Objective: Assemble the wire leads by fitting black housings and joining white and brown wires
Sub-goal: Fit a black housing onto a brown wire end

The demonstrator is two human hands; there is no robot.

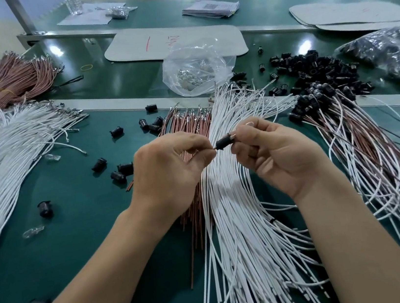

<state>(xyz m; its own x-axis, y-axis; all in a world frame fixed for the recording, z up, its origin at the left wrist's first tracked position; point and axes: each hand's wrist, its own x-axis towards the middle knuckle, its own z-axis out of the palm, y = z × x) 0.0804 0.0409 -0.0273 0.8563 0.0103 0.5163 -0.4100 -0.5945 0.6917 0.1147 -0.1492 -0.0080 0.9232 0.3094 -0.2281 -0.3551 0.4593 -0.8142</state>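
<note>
We've got both forearms raised over the green desk [78, 245]. Right hand [278, 151] pinches a small black plastic housing [223, 141] above the loose white wires [229, 224], and left hand [170, 167] pinches, probably, a thin brown wire [215, 149] at its end.

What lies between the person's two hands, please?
A black housing, gripped by the right hand, its tip at the left hand; head view.

Both forearms come in from the bottom, hands almost meeting. The left hand [170, 165] pinches a wire [215, 149] between thumb and index. The right hand [279, 155] holds a black housing [223, 142] in its fingertips.
</note>
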